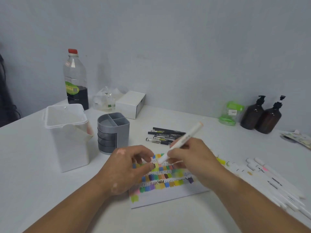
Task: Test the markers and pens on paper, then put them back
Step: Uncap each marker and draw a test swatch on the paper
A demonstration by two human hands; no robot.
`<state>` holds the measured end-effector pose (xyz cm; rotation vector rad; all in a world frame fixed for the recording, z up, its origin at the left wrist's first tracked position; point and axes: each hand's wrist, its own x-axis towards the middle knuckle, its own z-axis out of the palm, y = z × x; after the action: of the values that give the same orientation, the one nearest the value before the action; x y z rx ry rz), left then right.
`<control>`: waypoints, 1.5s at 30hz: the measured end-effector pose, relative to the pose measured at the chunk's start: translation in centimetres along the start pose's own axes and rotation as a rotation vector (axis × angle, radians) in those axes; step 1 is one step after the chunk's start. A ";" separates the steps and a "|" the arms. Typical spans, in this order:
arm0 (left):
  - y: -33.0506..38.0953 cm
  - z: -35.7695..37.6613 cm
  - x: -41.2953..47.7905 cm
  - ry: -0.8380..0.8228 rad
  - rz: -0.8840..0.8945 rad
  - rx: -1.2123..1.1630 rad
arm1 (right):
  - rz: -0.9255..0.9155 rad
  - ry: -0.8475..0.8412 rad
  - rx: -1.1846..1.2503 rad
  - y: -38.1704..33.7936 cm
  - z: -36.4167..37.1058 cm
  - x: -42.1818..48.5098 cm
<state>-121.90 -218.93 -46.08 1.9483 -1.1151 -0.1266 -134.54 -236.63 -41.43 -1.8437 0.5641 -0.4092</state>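
A sheet of paper point(168, 195) lies in front of me, covered with rows of coloured swatches and scribbles. My right hand point(190, 158) grips a white marker point(183, 140) with a peach end cap, its lower tip down on the paper. My left hand point(127, 167) rests on the paper's left part, fingers curled, possibly pinching a small dark cap; I cannot tell. Several white markers point(272, 182) lie in a row to the right. A bunch of black pens point(164, 136) lies beyond the paper.
A grey pen holder point(112, 132) with compartments and a white lidded bin point(67, 137) stand to the left. Behind them are a bottle with dark liquid point(76, 81) and a white box point(131, 104). Two brown pump bottles point(262, 115) and a green packet point(229, 113) stand by the wall.
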 end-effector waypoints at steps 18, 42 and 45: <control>1.8 0.9 -1.2 -0.117 0.238 0.117 | -0.130 -0.086 0.467 3.7 2.7 -2.9; -1.6 -2.9 -0.8 -0.303 0.012 0.191 | -0.113 -0.244 0.088 3.9 4.4 -5.1; -1.6 -2.8 -0.8 -0.320 0.017 0.186 | -0.116 -0.249 0.017 3.9 4.6 -5.2</control>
<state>-119.99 -216.17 -45.74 2.1327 -1.3925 -0.3465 -137.07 -231.21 -46.64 -1.8814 0.2840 -0.2547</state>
